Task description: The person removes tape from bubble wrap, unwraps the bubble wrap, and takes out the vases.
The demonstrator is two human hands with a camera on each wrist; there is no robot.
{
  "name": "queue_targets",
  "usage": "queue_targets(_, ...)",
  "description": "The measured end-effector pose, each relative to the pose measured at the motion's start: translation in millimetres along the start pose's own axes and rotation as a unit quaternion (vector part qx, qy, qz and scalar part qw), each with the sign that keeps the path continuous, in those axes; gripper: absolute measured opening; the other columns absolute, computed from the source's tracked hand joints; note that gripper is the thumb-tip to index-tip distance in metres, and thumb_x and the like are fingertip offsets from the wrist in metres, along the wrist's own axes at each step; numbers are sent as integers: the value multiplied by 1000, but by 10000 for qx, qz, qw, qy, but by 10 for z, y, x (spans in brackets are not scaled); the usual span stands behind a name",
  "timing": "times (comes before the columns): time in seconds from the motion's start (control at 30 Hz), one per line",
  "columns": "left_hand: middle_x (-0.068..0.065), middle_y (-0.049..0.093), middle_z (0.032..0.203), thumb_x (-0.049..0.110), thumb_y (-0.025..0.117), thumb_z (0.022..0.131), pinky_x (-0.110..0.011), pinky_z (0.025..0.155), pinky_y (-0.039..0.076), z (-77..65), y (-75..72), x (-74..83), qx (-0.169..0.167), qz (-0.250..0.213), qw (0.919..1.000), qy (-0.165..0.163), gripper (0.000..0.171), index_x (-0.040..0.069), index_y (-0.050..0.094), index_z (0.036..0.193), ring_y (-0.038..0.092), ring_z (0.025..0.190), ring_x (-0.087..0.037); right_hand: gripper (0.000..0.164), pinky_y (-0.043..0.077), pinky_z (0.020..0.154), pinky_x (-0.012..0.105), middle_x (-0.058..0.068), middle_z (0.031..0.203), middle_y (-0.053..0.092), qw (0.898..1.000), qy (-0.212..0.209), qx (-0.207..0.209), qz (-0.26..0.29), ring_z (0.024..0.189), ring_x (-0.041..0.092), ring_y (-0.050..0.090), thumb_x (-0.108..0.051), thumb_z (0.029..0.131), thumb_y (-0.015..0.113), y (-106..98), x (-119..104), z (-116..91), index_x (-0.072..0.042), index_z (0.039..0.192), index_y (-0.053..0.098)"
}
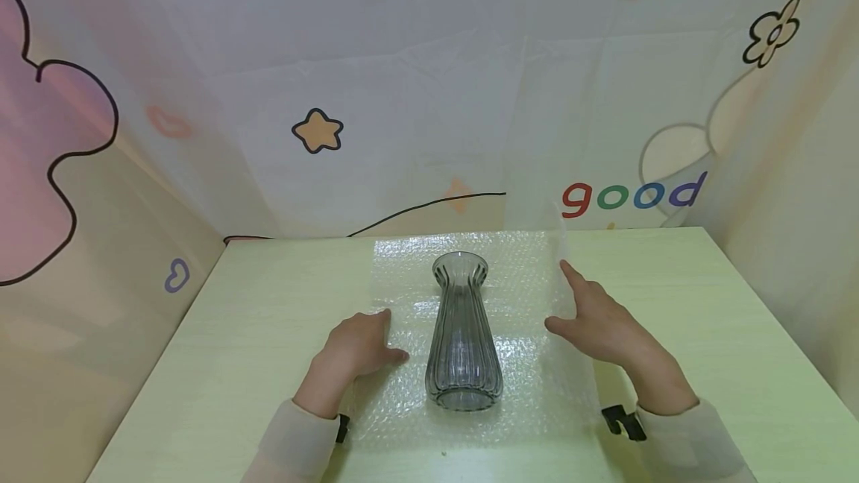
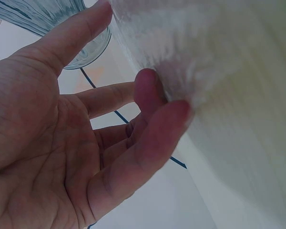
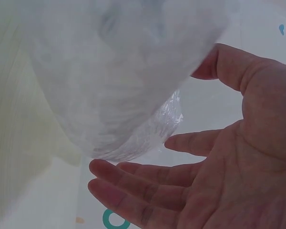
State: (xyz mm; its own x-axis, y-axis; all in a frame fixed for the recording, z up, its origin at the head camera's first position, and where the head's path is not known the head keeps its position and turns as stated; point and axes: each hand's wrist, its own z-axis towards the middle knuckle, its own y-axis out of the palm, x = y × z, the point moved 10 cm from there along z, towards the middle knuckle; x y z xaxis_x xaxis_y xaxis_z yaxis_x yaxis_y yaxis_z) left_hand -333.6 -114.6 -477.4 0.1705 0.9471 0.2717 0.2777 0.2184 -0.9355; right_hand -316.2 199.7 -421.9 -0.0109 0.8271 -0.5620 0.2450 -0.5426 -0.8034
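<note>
A grey ribbed glass vase (image 1: pixel 464 341) lies on its side on a clear sheet of bubble wrap (image 1: pixel 526 379), its flared mouth toward the wall. At the sheet's left edge is my left hand (image 1: pixel 359 341). Its thumb and fingertips touch the wrap (image 2: pixel 181 52) without closing together, as the left wrist view shows. My right hand (image 1: pixel 604 323) is at the right edge, where the sheet stands up off the table. In the right wrist view, spread fingers (image 3: pixel 148 191) and thumb meet the raised wrap (image 3: pixel 119 95). Neither hand touches the vase.
The pale green table (image 1: pixel 248 349) extends on both sides of the sheet. Behind it hangs a printed curtain (image 1: pixel 403 133) with a star, flowers and the word "good". Dark straps (image 1: pixel 624 422) show at both cuffs.
</note>
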Motion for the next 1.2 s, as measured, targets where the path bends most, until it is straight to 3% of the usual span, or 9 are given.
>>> queue_targets(0.53,-23,70,127,42,85,84,-54,87,58,-11,-7,4,-10,-7,10000,7,82,-2,53,146,70,109,-41,100,37,110,73,41,162,21,9999,-116,-23,61,145,60,32,-27,96,68,-6,18,-14,1,165,2)
queue_targets(0.87,-24,69,129,43,84,85,-54,89,58,-5,-3,-2,0,0,10000,6,84,-2,51,148,69,111,-42,100,43,104,73,42,162,19,10000,-38,-27,65,143,62,34,-26,96,69,-4,73,-5,1,165,2)
queue_targets(1.2,-24,68,132,43,84,85,-55,91,57,-9,-9,-3,-43,-50,10000,-33,86,-2,50,150,68,115,-42,100,40,107,73,41,163,18,9999,-24,-99,82,144,62,31,-25,95,68,-7,109,-20,2,164,1)
